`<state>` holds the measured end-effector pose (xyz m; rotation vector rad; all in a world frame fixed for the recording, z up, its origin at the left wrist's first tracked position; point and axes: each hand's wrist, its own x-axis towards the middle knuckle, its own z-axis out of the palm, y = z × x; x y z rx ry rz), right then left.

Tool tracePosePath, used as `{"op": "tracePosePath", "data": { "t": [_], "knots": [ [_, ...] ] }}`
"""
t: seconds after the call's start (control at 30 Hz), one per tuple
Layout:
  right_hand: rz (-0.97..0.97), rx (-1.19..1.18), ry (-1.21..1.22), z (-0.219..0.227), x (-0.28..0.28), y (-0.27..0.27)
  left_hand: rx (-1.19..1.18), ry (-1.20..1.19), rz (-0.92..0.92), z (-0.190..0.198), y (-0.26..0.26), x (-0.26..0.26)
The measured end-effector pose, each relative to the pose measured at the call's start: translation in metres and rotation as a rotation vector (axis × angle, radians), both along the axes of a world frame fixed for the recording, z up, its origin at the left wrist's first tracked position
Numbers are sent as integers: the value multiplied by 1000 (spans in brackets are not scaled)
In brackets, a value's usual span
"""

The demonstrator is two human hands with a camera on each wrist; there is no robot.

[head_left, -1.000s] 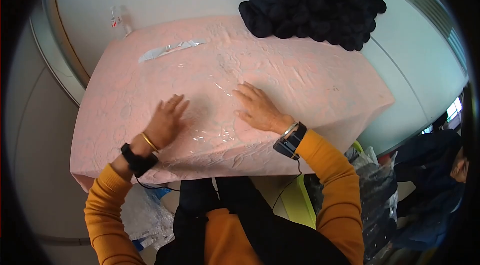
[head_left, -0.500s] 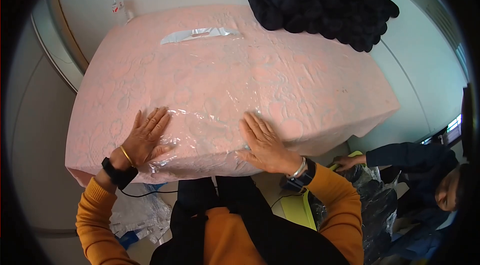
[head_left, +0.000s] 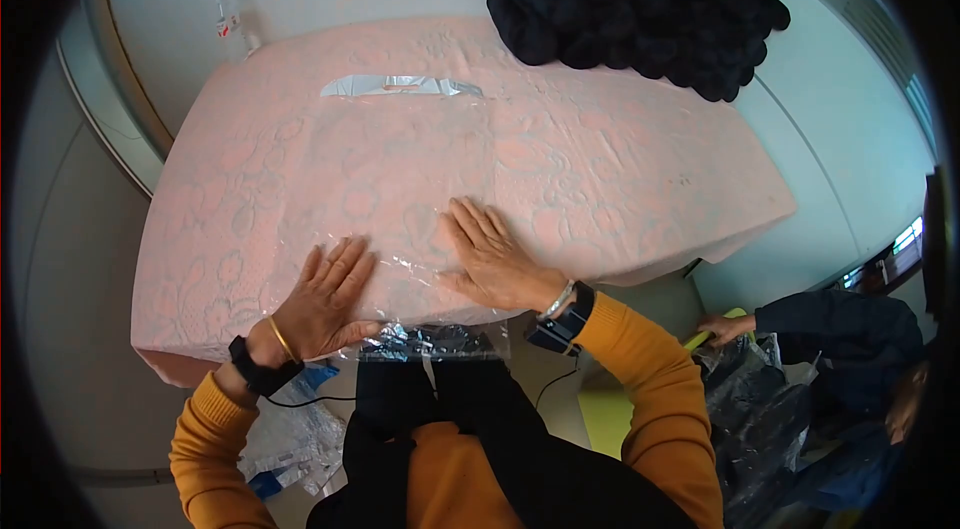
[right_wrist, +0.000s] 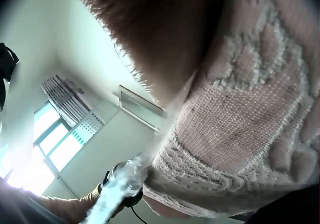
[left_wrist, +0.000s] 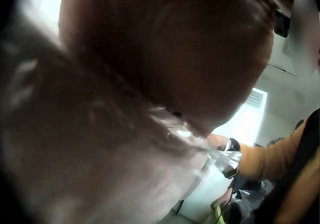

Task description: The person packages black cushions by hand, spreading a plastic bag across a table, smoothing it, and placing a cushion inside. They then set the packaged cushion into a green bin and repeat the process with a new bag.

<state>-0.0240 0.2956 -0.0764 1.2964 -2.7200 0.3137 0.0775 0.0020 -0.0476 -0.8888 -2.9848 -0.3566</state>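
Observation:
A clear plastic bag (head_left: 395,154) lies spread over the pink lace-patterned cloth, its whitish handle strip (head_left: 440,86) on the far side. The near end of the bag hangs past the table's front edge in shiny creases. My left hand (head_left: 322,307) rests palm down on the bag's near left part, fingers straight and thumb toward the middle. On the near right part lies my right hand (head_left: 497,257), also palm down with extended fingers. In the left wrist view, crinkled film (left_wrist: 175,126) shows under the palm. The right wrist view catches the lace cloth (right_wrist: 225,129) close beneath that hand.
A heap of black, rounded padded items (head_left: 640,14) stands at the back right. A clear bottle (head_left: 230,29) is at the back left. At the right, another person (head_left: 835,329) reaches to a yellow-green container (head_left: 605,419). Crumpled plastic (head_left: 295,434) lies below the table's left front.
The bag's handle strip has swung from slanted at left to nearly level. Its near end now hangs over the front edge. My hands, spread apart half a second ago, are closer together.

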Motion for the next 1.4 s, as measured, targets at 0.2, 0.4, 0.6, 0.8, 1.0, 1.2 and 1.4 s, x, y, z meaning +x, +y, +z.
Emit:
{"op": "tracePosePath", "data": {
  "t": [0.2, 0.4, 0.6, 0.8, 1.0, 1.2, 1.4],
  "knots": [
    [-33, 64, -42, 4, 1, 46, -97, 71, 56, -6, -32, 20],
    [-121, 82, -128, 32, -2, 47, -11, 43, 69, -7, -44, 27],
    [26, -110, -3, 24, -2, 17, 99, -36, 87, 5, -53, 31],
    [-5, 22, -21, 7, -28, 18, 78, 48, 72, -1, -57, 35],
    [-270, 164, -253, 47, -100, 45, 39, 124, 64, -6, -58, 36],
    [-688, -991, -925, 49, -170, 23, 42, 159, 58, -6, -55, 36],
    [-719, -975, -875, 41, -203, -3, 39, 130, 62, -1, -55, 37]
  ]
}}
